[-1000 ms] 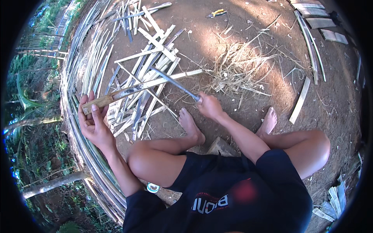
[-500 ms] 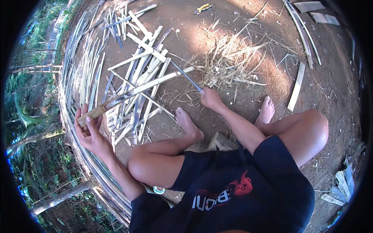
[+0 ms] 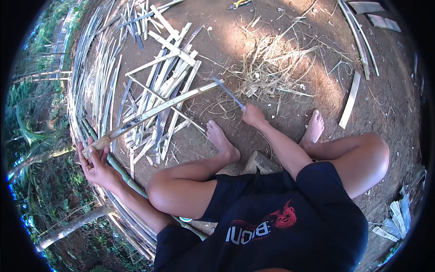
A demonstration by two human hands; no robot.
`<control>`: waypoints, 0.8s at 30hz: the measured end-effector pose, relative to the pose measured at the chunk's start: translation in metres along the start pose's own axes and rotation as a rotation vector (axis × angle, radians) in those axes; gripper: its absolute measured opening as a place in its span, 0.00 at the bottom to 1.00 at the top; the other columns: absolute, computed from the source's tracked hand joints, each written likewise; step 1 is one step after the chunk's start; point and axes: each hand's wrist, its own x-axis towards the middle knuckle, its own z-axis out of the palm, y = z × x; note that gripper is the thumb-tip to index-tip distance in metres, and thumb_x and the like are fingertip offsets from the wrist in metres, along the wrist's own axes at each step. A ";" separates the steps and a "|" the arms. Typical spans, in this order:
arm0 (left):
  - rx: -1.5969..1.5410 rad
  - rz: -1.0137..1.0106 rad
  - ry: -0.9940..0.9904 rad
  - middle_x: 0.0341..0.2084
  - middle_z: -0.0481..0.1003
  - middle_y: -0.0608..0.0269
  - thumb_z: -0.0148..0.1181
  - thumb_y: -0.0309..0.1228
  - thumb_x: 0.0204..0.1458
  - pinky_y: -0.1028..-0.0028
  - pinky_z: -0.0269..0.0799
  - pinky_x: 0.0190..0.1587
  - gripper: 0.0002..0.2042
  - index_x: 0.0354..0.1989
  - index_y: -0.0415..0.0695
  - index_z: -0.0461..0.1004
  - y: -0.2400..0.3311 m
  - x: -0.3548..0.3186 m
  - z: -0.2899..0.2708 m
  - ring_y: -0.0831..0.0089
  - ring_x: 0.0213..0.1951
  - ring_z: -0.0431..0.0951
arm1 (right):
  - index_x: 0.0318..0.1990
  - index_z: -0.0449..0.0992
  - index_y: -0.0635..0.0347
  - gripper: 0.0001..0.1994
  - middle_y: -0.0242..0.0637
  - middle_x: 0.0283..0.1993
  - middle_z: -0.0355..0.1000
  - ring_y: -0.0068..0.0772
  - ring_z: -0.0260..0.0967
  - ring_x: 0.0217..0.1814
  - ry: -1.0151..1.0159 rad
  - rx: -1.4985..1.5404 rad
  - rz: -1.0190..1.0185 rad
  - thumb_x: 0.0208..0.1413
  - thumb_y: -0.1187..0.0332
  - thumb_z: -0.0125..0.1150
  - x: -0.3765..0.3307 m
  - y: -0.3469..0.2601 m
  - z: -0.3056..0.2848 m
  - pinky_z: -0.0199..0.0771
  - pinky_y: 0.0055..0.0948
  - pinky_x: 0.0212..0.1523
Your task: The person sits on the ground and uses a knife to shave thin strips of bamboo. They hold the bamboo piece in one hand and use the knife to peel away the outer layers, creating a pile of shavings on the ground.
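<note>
My left hand (image 3: 100, 171) is closed round the near end of a long split bamboo strip (image 3: 158, 109), which slants up and away to the right. Dark patches mark part of the strip's pale face. In my right hand (image 3: 253, 116), closed in a fist, is a knife with a thin bluish blade (image 3: 230, 94); its handle is hidden by my fingers. The blade points up and left, its tip at the strip's far end. Whether the two touch I cannot tell. Under the strip lies a heap of bamboo slats (image 3: 174, 84).
Beyond my right hand is a pile of curly shavings (image 3: 274, 68). Long thin strips (image 3: 97, 86) and a green bamboo pole (image 3: 129, 179) lie at left. A wooden block (image 3: 260, 163) sits between my legs. Yellow-handled pliers (image 3: 240, 4) lie far off; a flat slat (image 3: 350, 100) lies right.
My left hand has shifted left and down, drawing the bamboo strip with it. My right hand has moved slightly right with the knife, whose blade is now at the strip's far tip.
</note>
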 end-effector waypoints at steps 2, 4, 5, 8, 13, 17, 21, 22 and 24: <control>-0.020 0.011 -0.004 0.46 0.75 0.41 0.49 0.21 0.60 0.76 0.83 0.35 0.20 0.61 0.33 0.62 0.000 -0.001 0.003 0.66 0.38 0.81 | 0.41 0.75 0.64 0.12 0.58 0.40 0.75 0.57 0.74 0.46 -0.045 -0.063 0.012 0.55 0.67 0.55 0.010 0.023 -0.013 0.73 0.49 0.49; -0.020 0.033 -0.014 0.45 0.75 0.41 0.50 0.22 0.60 0.77 0.83 0.34 0.21 0.62 0.34 0.61 -0.002 0.001 0.001 0.66 0.38 0.81 | 0.42 0.74 0.64 0.12 0.57 0.40 0.76 0.56 0.74 0.47 -0.078 -0.092 0.011 0.54 0.67 0.55 0.014 0.015 -0.010 0.72 0.49 0.49; -0.017 0.015 -0.038 0.45 0.76 0.41 0.50 0.22 0.60 0.77 0.82 0.34 0.20 0.61 0.34 0.61 -0.006 -0.001 -0.002 0.66 0.39 0.81 | 0.42 0.73 0.65 0.12 0.57 0.39 0.76 0.56 0.74 0.46 -0.071 -0.084 -0.003 0.54 0.67 0.55 0.001 0.007 -0.001 0.72 0.49 0.49; -0.044 0.000 -0.041 0.46 0.75 0.43 0.49 0.23 0.60 0.77 0.81 0.37 0.20 0.61 0.35 0.61 -0.009 0.004 -0.005 0.65 0.43 0.80 | 0.42 0.71 0.65 0.12 0.57 0.37 0.75 0.56 0.75 0.43 -0.038 -0.045 -0.138 0.53 0.68 0.55 -0.004 -0.037 -0.008 0.73 0.50 0.46; -0.329 0.003 -0.134 0.48 0.73 0.40 0.50 0.24 0.61 0.69 0.79 0.47 0.14 0.54 0.36 0.62 -0.024 0.006 -0.009 0.61 0.48 0.77 | 0.40 0.69 0.66 0.11 0.57 0.28 0.73 0.60 0.73 0.33 -0.044 0.095 -0.279 0.53 0.68 0.54 -0.027 -0.061 -0.012 0.74 0.51 0.37; -0.376 0.005 -0.175 0.48 0.73 0.40 0.51 0.24 0.61 0.69 0.80 0.46 0.13 0.52 0.35 0.63 -0.033 0.005 -0.025 0.60 0.46 0.78 | 0.38 0.71 0.63 0.08 0.52 0.23 0.73 0.57 0.74 0.29 -0.087 0.013 -0.588 0.54 0.69 0.53 -0.060 -0.099 -0.017 0.74 0.50 0.34; -0.326 0.000 -0.183 0.50 0.71 0.40 0.50 0.24 0.61 0.65 0.78 0.50 0.14 0.53 0.33 0.62 -0.036 0.013 -0.020 0.59 0.50 0.76 | 0.39 0.71 0.57 0.07 0.54 0.24 0.72 0.57 0.73 0.30 -0.005 0.140 -0.225 0.55 0.67 0.54 -0.019 -0.032 0.006 0.71 0.50 0.32; -0.331 0.003 -0.176 0.50 0.71 0.40 0.50 0.24 0.61 0.66 0.78 0.50 0.14 0.53 0.33 0.62 -0.038 0.015 -0.024 0.59 0.50 0.76 | 0.43 0.73 0.61 0.10 0.55 0.29 0.75 0.55 0.76 0.34 -0.015 0.083 -0.243 0.56 0.67 0.54 -0.016 -0.030 0.005 0.75 0.50 0.37; -0.343 -0.017 -0.167 0.49 0.71 0.40 0.50 0.24 0.61 0.66 0.79 0.49 0.14 0.53 0.33 0.62 -0.051 0.013 -0.031 0.59 0.50 0.76 | 0.42 0.72 0.62 0.10 0.55 0.29 0.75 0.56 0.76 0.33 -0.054 0.055 -0.217 0.56 0.67 0.53 -0.026 -0.059 0.003 0.75 0.50 0.37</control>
